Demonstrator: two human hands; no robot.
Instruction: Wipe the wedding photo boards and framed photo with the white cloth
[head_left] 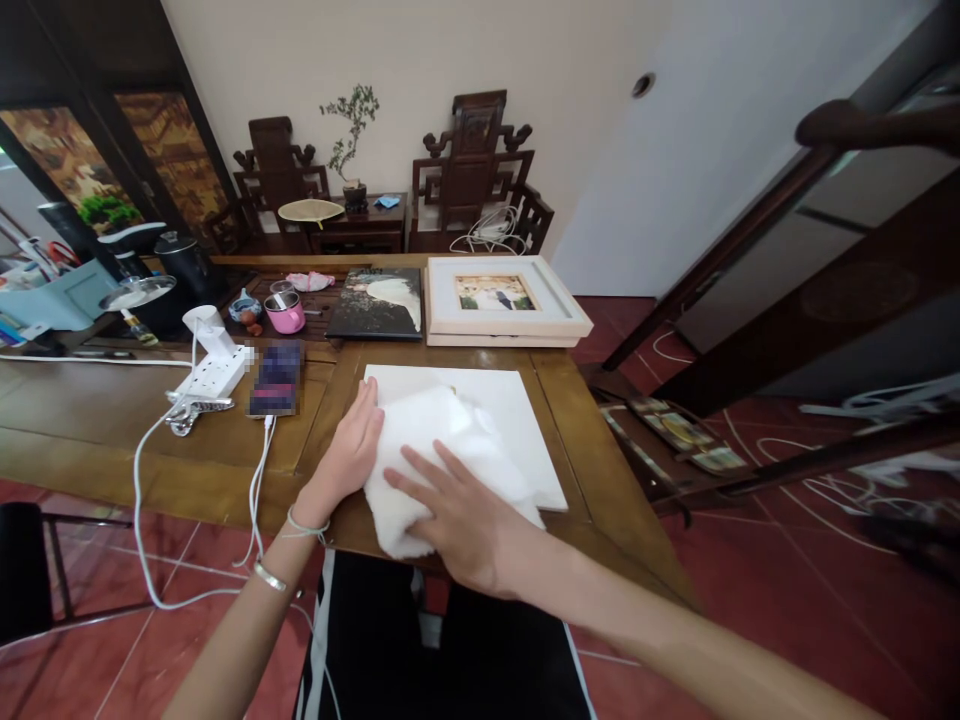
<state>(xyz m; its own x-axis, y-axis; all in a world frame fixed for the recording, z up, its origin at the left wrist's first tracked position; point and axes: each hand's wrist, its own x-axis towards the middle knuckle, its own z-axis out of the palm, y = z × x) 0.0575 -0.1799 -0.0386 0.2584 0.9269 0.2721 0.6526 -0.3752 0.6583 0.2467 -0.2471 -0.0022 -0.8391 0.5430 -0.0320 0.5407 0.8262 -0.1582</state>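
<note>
A: What is around the hands, pls?

B: Just behind the white board [517, 420] are a framed photo [502, 298] and a dark photo print [379, 303], side by side. To the left: a phone [276, 380] w/ cable, a white power strip [214, 372], a pink pot [286, 313]. Nothing stands btw the hands and the cloth.

A: And the hands?

B: The left hand [349, 458] lies flat at the left edge of the white cloth [435, 450], fingers together, not pinching. The right hand [465, 525] presses on top of it, fingers spread. The cloth is on the board, near the table's front edge.

A: The room?

B: A wooden table [112, 430], red tile floor [750, 580], carved dark chairs [469, 170] at the pale wall, and a small plant [352, 130] btw them.
</note>
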